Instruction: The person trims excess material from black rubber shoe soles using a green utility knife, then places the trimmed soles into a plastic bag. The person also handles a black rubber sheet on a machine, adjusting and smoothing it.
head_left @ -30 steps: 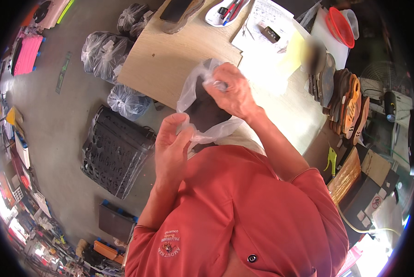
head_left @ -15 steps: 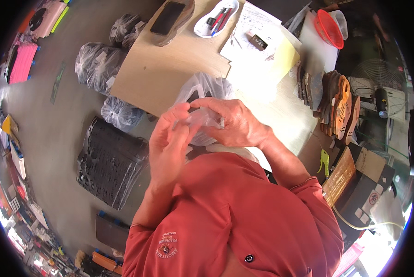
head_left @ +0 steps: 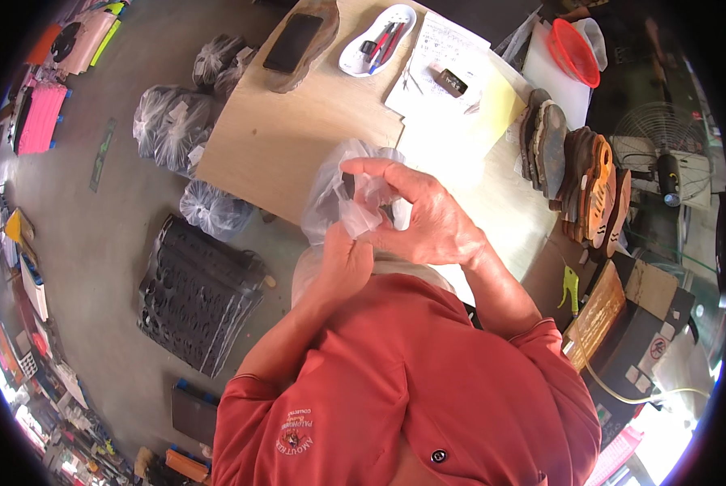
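A clear plastic bag (head_left: 325,197) with something dark inside is in front of my body, at the near edge of the table. My right hand (head_left: 432,212) curves its thumb and fingers round the bag's bunched top. Close against it from below, my left hand (head_left: 349,257) grips the gathered plastic. Most of the left fingers are hidden behind the plastic and the other hand. What lies in the bag cannot be made out beyond its dark colour.
On the table (head_left: 298,130) are a phone (head_left: 295,43), a white tray (head_left: 355,61) of pens, papers (head_left: 452,121) and a red bowl (head_left: 573,53). Shoe soles (head_left: 581,182) stand stacked at right. Filled plastic bags (head_left: 172,121) and a black wrapped bundle (head_left: 197,292) lie on the floor at left.
My left hand has moved right and slightly down, in against the right hand. The bag's plastic is now bunched between them. My right hand has shifted slightly right.
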{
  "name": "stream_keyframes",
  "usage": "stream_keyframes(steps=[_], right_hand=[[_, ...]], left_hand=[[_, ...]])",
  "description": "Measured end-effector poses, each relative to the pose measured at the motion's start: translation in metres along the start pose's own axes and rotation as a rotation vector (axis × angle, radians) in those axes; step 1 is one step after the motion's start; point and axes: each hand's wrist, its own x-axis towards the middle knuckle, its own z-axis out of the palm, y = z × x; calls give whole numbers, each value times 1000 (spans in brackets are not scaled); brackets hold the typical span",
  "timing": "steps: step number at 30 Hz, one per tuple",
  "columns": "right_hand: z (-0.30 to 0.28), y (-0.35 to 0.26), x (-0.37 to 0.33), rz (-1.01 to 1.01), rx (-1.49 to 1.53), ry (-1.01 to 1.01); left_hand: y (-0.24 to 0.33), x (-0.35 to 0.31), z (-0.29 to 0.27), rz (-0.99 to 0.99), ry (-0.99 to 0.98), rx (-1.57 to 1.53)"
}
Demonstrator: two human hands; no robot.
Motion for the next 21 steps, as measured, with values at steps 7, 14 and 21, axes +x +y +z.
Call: stream_keyframes(steps=[7,14,21], right_hand=[[-10,-2,-2,-163,-216,43],[-17,-25,-5,-322,-361,118],[-10,-19,2,-514,-584,64]], left_hand=[[27,-9,-5,-162,77,-388],[43,-4,-15,-9,59,-298],[31,22,-26,-6,149,27]])
